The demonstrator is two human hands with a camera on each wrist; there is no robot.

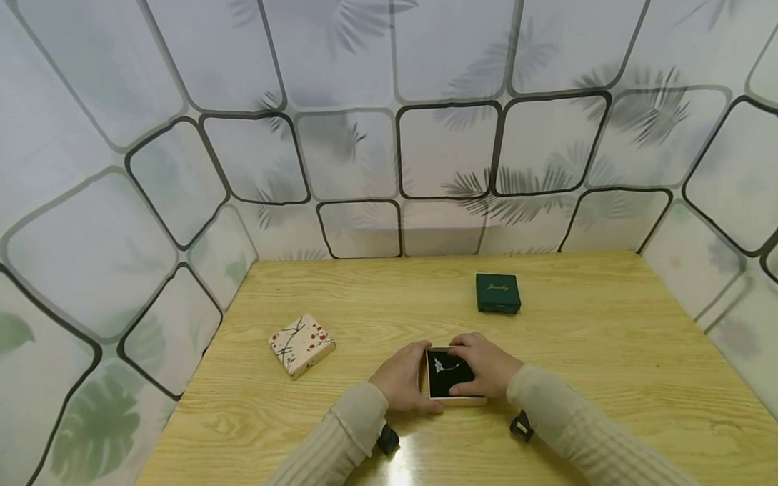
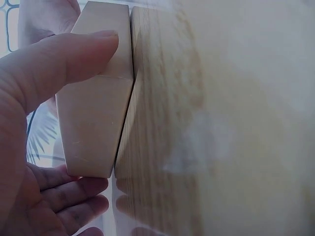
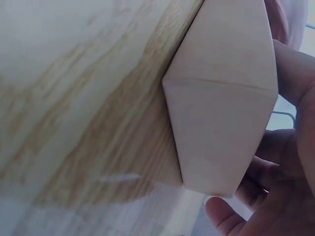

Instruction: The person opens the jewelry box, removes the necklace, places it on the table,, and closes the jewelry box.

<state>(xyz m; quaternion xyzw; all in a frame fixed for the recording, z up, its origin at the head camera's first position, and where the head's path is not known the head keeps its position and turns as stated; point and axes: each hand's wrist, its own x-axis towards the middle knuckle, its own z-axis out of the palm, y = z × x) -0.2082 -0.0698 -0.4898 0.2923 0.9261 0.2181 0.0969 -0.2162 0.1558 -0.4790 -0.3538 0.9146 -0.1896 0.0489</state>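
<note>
A shallow cream box bottom (image 1: 459, 402) sits on the table in front of me, lined with a black pad (image 1: 440, 386). On the pad lies a silvery piece of jewelry (image 1: 440, 366), with a pendant-like end and a fine chain. My left hand (image 1: 403, 380) grips the box's left side, thumb along the near wall (image 2: 93, 123) and fingers round the far corner. From the right, my right hand (image 1: 490, 368) holds the box, its thumb and index finger reaching over the pad and other fingers curled at the far corner. It covers the pad's right part.
A cream box lid (image 1: 301, 345) with red blossoms and dark branches lies to the left. Farther back on the right stands a closed dark green box (image 1: 498, 292) with gold lettering. Patterned curtains (image 1: 450, 148) enclose the wooden table (image 1: 597, 321).
</note>
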